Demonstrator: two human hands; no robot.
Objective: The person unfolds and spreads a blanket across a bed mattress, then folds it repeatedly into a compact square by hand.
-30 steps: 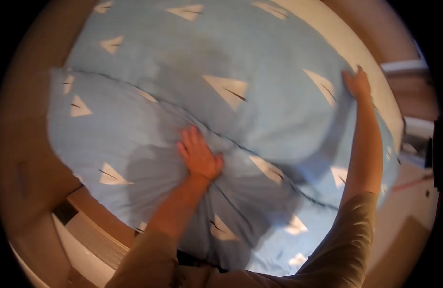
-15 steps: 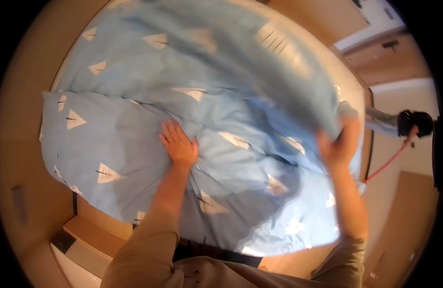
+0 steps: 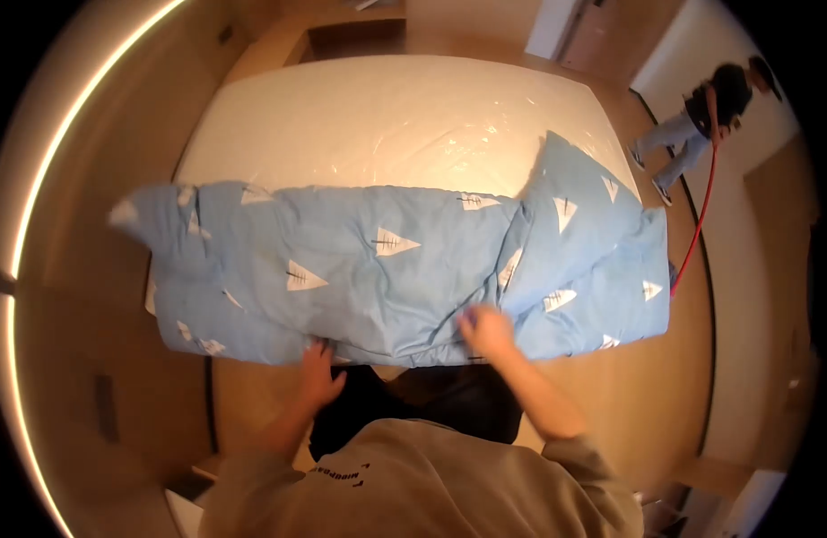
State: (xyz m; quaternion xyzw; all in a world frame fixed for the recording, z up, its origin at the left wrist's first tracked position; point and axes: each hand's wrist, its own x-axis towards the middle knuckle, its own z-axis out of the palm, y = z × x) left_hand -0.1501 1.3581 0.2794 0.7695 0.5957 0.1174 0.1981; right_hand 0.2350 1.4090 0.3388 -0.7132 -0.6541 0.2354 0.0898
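A light-blue quilt [image 3: 351, 269] with white tree-shaped triangles lies gathered across the near part of the bed, one corner folded up at the right. At its front edge, my left hand [image 3: 319, 375] touches the cloth with the fingertips, the thumb held apart. My right hand [image 3: 488, 334] is on the quilt's near side, right of the middle, its fingers curled into the fabric. The far half of the mattress [image 3: 342, 117] shows bare under a shiny clear cover.
Beyond the bed's right side a person [image 3: 718, 103] in a dark top and jeans stands by the wall, near a red cord [image 3: 698, 229]. A glowing light strip [image 3: 47, 170] curves along the left wall. Wooden floor [image 3: 611, 386] surrounds the bed.
The quilt, which covered most of the bed, is now drawn into a band at the near side, exposing the mattress. Both hands are nearer my body, and the view takes in more room.
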